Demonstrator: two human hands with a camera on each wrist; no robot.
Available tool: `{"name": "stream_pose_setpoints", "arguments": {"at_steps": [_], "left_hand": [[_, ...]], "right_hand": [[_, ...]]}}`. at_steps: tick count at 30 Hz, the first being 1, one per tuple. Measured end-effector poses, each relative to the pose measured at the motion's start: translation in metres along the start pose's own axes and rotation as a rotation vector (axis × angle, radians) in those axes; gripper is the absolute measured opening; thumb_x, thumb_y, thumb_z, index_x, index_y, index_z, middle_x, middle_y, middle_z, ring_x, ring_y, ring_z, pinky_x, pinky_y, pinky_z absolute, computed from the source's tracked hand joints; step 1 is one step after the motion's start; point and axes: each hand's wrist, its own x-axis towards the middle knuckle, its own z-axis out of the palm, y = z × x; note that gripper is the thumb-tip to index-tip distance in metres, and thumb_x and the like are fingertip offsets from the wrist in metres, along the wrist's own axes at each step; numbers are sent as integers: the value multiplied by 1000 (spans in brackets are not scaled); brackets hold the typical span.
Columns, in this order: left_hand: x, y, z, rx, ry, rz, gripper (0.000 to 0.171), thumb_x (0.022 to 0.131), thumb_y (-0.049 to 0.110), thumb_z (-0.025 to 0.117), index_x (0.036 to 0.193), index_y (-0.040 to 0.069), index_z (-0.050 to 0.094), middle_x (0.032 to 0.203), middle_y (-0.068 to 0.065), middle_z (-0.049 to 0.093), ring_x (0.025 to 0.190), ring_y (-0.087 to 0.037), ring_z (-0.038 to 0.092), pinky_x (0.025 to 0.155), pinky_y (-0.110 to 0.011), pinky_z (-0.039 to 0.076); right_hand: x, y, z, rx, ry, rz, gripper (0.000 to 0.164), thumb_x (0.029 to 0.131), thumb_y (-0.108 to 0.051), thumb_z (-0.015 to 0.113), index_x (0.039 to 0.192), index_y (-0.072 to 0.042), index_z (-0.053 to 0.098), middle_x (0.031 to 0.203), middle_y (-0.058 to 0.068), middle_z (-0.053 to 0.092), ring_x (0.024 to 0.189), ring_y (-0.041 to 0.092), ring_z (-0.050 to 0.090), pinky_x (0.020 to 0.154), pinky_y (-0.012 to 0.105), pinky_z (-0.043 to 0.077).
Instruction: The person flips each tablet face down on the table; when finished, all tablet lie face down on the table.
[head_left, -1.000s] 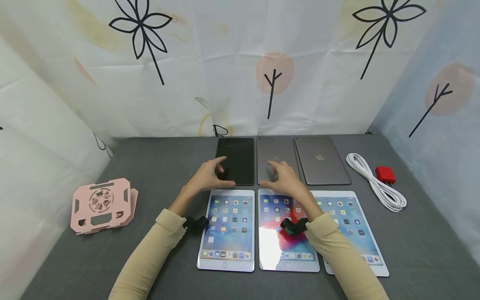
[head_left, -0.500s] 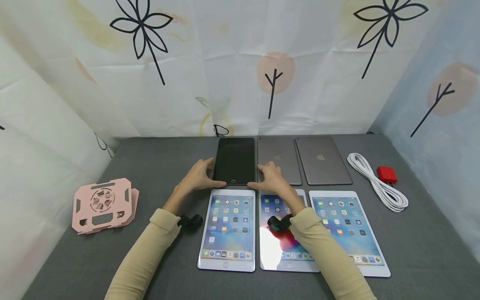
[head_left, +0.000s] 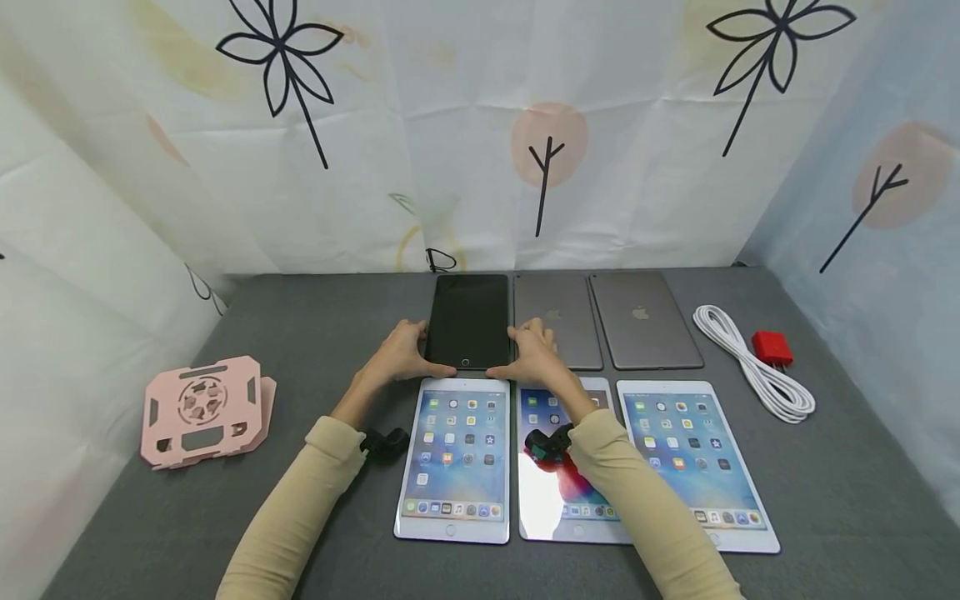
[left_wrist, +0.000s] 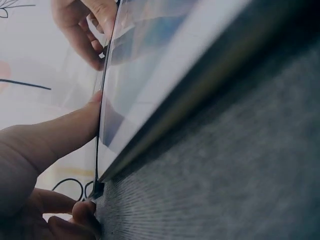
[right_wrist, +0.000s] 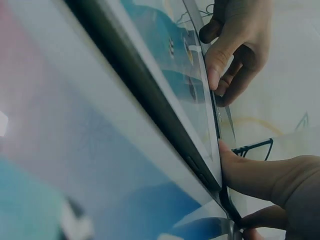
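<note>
A black-screened tablet [head_left: 468, 321] lies face up in the back row, a round home button at its near edge. My left hand [head_left: 397, 352] holds its near left corner, thumb along the near edge and fingers at the left side. On the near right corner is my right hand [head_left: 534, 354], its thumb at the near edge and its fingers at the right side. The left hand [left_wrist: 45, 150] and right hand [right_wrist: 280, 185] also show in their own wrist views, where fingertips are partly hidden. Right beside lies a grey tablet [head_left: 573, 321], back up, partly behind the right hand.
In front lie white tablets with lit screens: left [head_left: 453, 458], middle [head_left: 540, 508], right [head_left: 690, 450]. Another grey tablet [head_left: 645, 325] lies back up. A coiled white cable [head_left: 753, 367] and red charger plug [head_left: 771, 348] are at right, a pink folding stand [head_left: 202, 412] at left.
Both hands have come from above the back row to the black tablet's near corners, the right hand moving left and the left hand slightly left. The tablets lie as before.
</note>
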Motion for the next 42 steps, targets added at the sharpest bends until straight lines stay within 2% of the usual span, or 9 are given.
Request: {"name": "stream_pose_setpoints", "arguments": {"at_steps": [7,12,17,24,27,30,35,37,42], "left_hand": [[1,2,-1,-34,40,49,86,73,40,91,136,-8,58,131,-29,57,123,-42,51,103,-57,46],[4,-1,1,-132,73,40,73,72,32,93,127,-7,65,122,-26,63,112,-37,56,100,-53,48],[4,-3,1,-244,69,-17,82,75,30,92,138,-8,56,134,-27,61,118,-39,60,105,-53,49],[1,-7,2,-324,52,-98,100,79,35,88,155,-4,36,155,-27,45,141,-42,47,115,-56,41],[-1,-8,1,-342,33,-101,103,80,37,88,158,-1,33,154,-26,45,134,-40,53,110,-54,46],[-3,-6,-3,-356,6,-103,104,79,36,88,159,1,32,149,-24,50,111,-30,62,100,-45,52],[-7,0,-9,-386,-32,-77,105,79,29,90,159,-1,29,136,-21,54,70,-13,47,76,-30,45],[-8,2,-9,-393,-32,-65,104,79,27,90,159,-3,30,132,-22,55,67,-13,45,74,-30,44],[-8,8,-5,-377,-19,-45,104,78,30,90,156,-7,33,124,-20,66,88,-18,62,88,-33,51]], "right_hand": [[2,2,4,130,7,24,92,83,-24,86,157,1,36,155,22,30,138,41,26,116,59,25],[1,4,6,185,14,18,92,84,-21,85,157,2,34,154,22,29,136,40,24,115,59,21],[1,6,9,214,23,7,91,83,-21,85,157,2,35,153,23,29,136,40,23,113,58,21],[-1,8,8,259,3,-5,90,85,-23,82,158,0,34,154,22,29,137,41,22,114,61,21],[-3,11,5,300,-16,-19,91,86,-25,80,159,0,32,155,23,30,138,41,22,115,63,22],[-6,14,1,351,-47,-32,90,89,-25,77,160,-1,29,158,22,32,142,41,24,118,63,26],[-6,19,-6,481,-86,-61,87,92,-18,74,161,1,25,159,23,36,143,40,33,120,59,30],[-7,20,-8,507,-86,-66,87,91,-17,74,161,1,25,159,24,37,142,41,36,121,58,30],[-10,20,-12,516,-68,-88,84,90,-16,74,160,-1,29,154,23,44,137,39,40,118,58,33]]}}
